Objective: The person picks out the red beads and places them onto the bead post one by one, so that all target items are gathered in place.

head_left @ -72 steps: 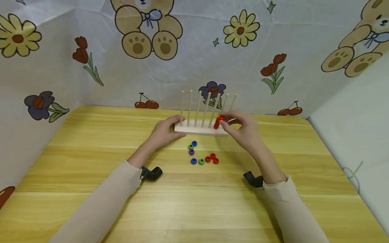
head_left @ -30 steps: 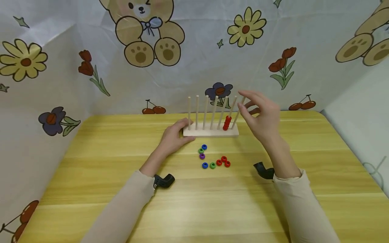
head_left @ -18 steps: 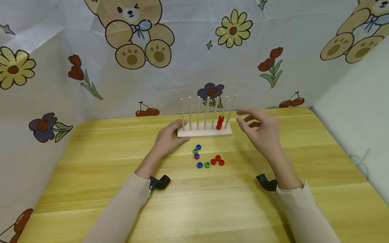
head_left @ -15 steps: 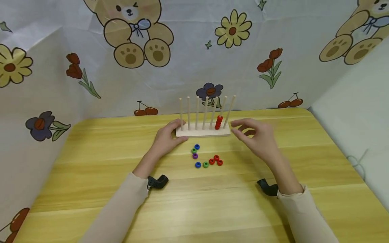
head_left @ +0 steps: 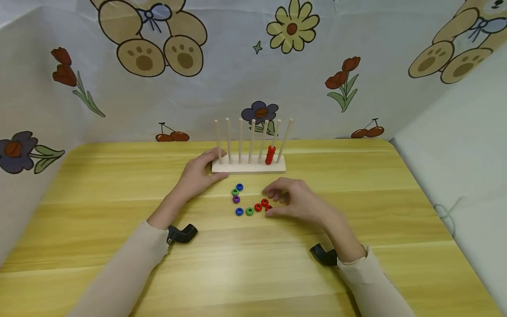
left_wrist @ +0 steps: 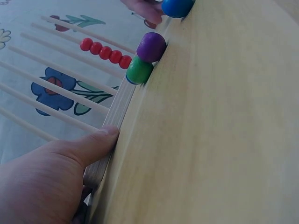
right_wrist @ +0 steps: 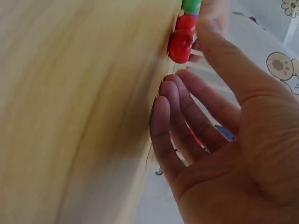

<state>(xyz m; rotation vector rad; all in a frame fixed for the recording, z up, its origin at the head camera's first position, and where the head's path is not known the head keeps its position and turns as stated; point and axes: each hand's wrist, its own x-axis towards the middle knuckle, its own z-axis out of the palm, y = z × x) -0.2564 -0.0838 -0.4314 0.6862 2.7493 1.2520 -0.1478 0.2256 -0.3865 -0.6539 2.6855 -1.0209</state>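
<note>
A pale wooden rack point(head_left: 248, 167) with several upright pegs stands toward the back of the table. My left hand point(head_left: 198, 174) grips its left end, the thumb along the front edge in the left wrist view. A stack of red beads point(head_left: 270, 155) sits on the second peg from the right. In front of the rack, my right hand point(head_left: 303, 200) is low over the table with thumb and fingers spread apart around loose red beads point(head_left: 258, 207); the thumb partly covers one. In the right wrist view, a red bead point(right_wrist: 181, 46) lies just ahead of the fingertips.
Left of the loose red ones lie a green bead point(head_left: 250, 211) and a blue bead point(head_left: 239, 211). Farther back are a purple bead point(head_left: 236, 199), another green bead point(head_left: 235, 192) and another blue bead point(head_left: 239, 187). A patterned cloth point(head_left: 222, 97) hangs behind the table.
My right hand has let go of a red bead on the peg stack, lifted away rightward, then come down and forward to the loose red beads. My left hand keeps holding the rack.
</note>
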